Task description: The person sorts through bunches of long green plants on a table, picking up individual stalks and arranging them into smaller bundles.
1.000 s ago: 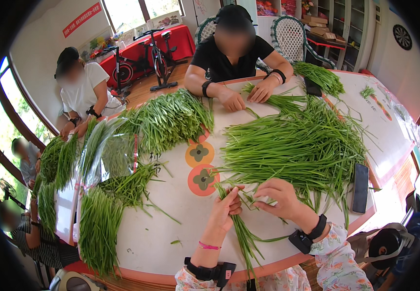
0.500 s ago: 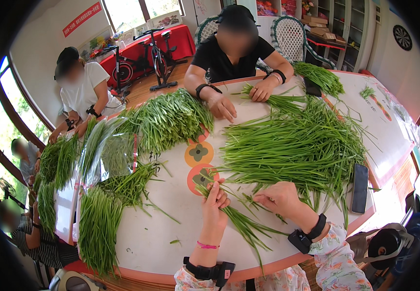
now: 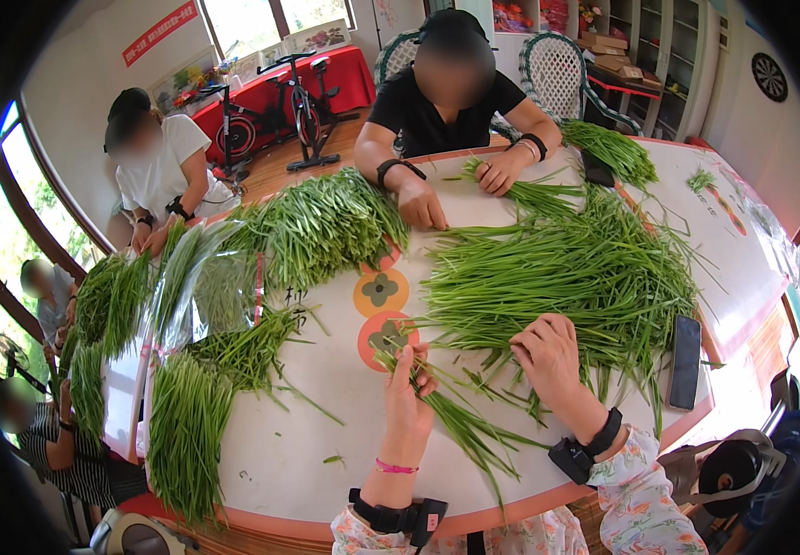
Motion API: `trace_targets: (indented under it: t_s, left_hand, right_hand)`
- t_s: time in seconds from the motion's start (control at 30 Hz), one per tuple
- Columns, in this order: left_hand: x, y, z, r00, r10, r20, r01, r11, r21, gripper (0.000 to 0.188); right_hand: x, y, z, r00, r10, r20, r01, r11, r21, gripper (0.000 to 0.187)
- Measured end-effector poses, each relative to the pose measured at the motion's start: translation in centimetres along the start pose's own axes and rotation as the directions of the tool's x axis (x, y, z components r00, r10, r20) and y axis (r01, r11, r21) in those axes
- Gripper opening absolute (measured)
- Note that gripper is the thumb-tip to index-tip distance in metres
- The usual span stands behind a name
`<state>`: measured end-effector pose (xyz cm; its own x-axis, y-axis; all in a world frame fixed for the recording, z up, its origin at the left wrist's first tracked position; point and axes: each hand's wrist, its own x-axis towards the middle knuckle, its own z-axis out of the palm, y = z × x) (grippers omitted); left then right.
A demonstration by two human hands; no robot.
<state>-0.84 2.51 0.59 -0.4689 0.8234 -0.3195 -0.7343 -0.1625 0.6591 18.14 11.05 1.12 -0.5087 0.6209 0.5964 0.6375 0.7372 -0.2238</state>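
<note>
My left hand [image 3: 410, 388] is closed around a small bunch of Chinese chives [image 3: 469, 433], whose leaves trail down to the right over the table. Just right of it, my right hand [image 3: 548, 361] hovers at the near edge of a big loose pile of chives [image 3: 557, 277]. Its fingers are bent and drawn together; whether a stalk is between them, I cannot make out. Across the table a person in black [image 3: 446, 102] has one hand on a bunch of chives [image 3: 543, 196] and the other at the pile's far left tip.
Heaped chives [image 3: 326, 227] and a neat near-left stack [image 3: 187, 435] lie on the white table [image 3: 326, 472]. Clear plastic [image 3: 224, 291] covers some. A phone [image 3: 685, 361] rests at the right. Another person in white [image 3: 164, 153] works at the far left.
My right hand has moved up and slightly right, onto the pile's near edge. My left hand stays with its bunch. The opposite person's hand has drawn slightly nearer the pile's tip.
</note>
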Motion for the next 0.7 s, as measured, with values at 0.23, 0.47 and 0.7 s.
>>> trace_targets:
  t_s: [0.23, 0.47, 0.7]
  left_hand:
    - [0.2, 0.1, -0.5, 0.996, -0.063, 0.065, 0.057, 0.993, 0.099, 0.024]
    - [-0.1, -0.3, -0.2, 0.982, -0.176, 0.063, 0.157, 0.960, 0.234, 0.027]
    - [0.1, -0.2, -0.5, 0.957, -0.256, 0.135, 0.236, 0.960, 0.148, 0.030]
  right_hand:
    - [0.4, -1.0, 0.0, 0.999, 0.004, -0.034, 0.005, 0.962, 0.274, 0.017]
    - [0.6, -1.3, -0.4, 0.991, -0.127, 0.040, 0.091, 0.867, 0.490, 0.020]
    - [0.6, -1.7, -0.5, 0.905, -0.374, 0.204, 0.155, 0.735, 0.660, 0.016]
